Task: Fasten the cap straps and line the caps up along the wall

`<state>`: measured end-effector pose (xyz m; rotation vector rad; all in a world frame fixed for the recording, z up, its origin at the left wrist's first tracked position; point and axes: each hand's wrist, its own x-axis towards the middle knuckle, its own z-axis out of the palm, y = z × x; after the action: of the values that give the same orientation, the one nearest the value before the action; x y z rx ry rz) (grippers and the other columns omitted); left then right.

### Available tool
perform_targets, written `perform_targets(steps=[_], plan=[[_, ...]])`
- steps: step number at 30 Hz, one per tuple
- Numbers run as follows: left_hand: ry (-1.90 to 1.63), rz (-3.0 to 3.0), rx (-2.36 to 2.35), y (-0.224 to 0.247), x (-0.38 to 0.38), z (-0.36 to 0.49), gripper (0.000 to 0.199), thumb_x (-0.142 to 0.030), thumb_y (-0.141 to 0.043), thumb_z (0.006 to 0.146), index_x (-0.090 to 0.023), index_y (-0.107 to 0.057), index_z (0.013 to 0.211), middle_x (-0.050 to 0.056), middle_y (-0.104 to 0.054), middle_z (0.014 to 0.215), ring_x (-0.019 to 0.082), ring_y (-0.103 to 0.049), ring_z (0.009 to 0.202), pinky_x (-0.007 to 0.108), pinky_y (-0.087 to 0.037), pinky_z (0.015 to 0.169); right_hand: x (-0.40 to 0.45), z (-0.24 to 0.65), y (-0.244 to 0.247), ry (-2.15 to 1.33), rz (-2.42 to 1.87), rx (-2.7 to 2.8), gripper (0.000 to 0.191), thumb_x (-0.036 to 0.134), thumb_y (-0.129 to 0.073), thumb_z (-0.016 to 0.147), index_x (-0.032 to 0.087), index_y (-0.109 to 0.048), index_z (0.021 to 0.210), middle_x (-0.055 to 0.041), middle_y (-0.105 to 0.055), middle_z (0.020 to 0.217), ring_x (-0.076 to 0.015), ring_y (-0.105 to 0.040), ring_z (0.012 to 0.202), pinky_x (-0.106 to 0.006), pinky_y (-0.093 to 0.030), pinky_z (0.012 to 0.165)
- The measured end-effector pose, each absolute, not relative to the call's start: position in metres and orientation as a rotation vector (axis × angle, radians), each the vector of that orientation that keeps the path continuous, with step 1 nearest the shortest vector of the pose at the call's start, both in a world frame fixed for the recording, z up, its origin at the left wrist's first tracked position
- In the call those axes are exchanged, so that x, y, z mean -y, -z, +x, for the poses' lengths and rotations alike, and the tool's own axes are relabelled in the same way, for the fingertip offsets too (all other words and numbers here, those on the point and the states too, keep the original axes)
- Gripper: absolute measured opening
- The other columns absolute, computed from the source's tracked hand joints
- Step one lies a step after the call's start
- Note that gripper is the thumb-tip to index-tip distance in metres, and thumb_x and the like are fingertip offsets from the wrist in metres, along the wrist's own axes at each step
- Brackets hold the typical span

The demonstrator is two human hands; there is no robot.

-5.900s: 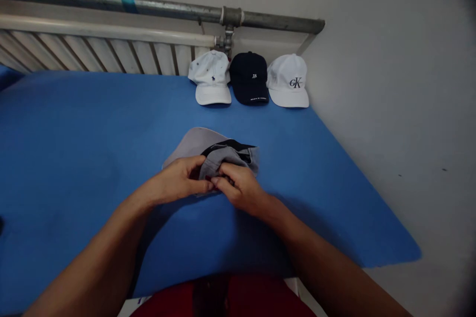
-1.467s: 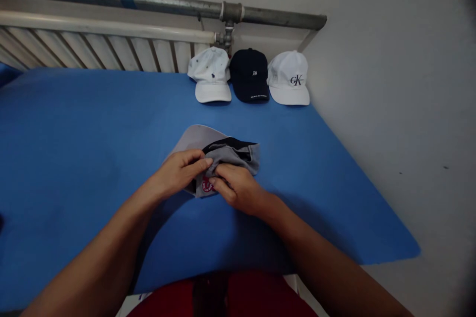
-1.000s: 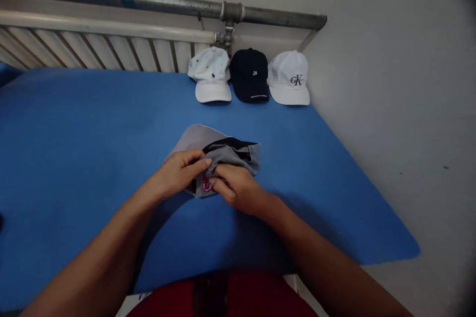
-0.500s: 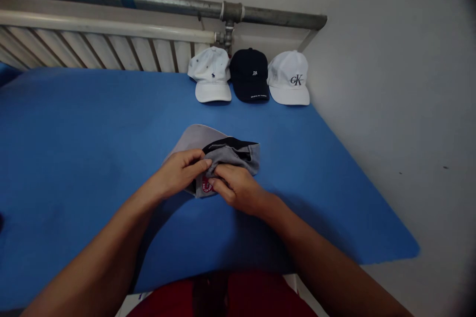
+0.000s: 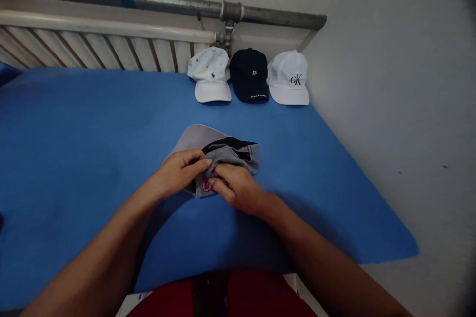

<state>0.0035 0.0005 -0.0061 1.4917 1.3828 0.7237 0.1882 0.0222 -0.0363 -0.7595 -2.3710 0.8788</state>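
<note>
A grey baseball cap lies on its side on the blue table, brim toward the upper left, its opening and dark inner band facing up. My left hand grips the cap's edge near the brim, thumb against the folded fabric. Close beside it, my right hand pinches the grey cloth, with some fingers tucked into the folds and hidden. Between the two hands shows part of a round red patch on the cap.
Along the back of the blue table stand a white cap, a black cap and a second white cap in a row. Behind them are a radiator and a metal pipe. A wall borders the right side.
</note>
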Motion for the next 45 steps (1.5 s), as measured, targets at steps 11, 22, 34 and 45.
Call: perform_targets(steps=[11,22,34,45], plan=[[-0.737,1.508,-1.399,0.004,0.001,0.003,0.034,-0.045,-0.054,0.087,-0.018,-0.051,0.067,-0.005,-0.042,0.058,0.009,-0.037,0.053,0.021,-0.031,0.047,-0.023,0.188,0.035,-0.931,-0.780,2.277,0.022,0.016,-0.051,0.089,0.020,-0.045,0.068,0.0025,-0.051,0.067,-0.0117,-0.044,0.062,-0.028,-0.036,0.062],[-0.643,1.646,-1.284,0.001,0.003,0.003,0.030,-0.048,-0.062,0.085,-0.017,-0.062,0.084,0.000,-0.060,0.076,0.015,-0.055,0.070,0.026,-0.045,0.060,-0.025,0.188,0.034,-0.981,-0.837,2.134,0.020,0.017,-0.049,0.087,0.019,-0.048,0.067,0.0022,-0.052,0.066,-0.0110,-0.046,0.062,-0.027,-0.036,0.061],[-0.463,1.817,-1.294,-0.003,0.005,0.000,0.042,-0.044,-0.072,0.074,-0.020,-0.061,0.108,0.005,-0.067,0.108,0.025,-0.061,0.099,0.038,-0.048,0.085,-0.025,0.189,0.035,-0.994,-0.901,2.083,0.020,0.023,-0.051,0.087,0.019,-0.051,0.068,0.0018,-0.052,0.066,-0.0117,-0.047,0.062,-0.027,-0.037,0.059],[-0.466,2.032,-1.308,0.010,0.004,0.004,0.027,-0.024,-0.068,0.072,-0.023,-0.062,0.098,0.007,-0.066,0.107,0.027,-0.061,0.100,0.043,-0.048,0.088,-0.025,0.190,0.032,-0.998,-0.920,2.061,0.022,0.024,-0.051,0.088,0.020,-0.047,0.066,0.0014,-0.052,0.065,-0.0119,-0.048,0.061,-0.026,-0.039,0.057]])
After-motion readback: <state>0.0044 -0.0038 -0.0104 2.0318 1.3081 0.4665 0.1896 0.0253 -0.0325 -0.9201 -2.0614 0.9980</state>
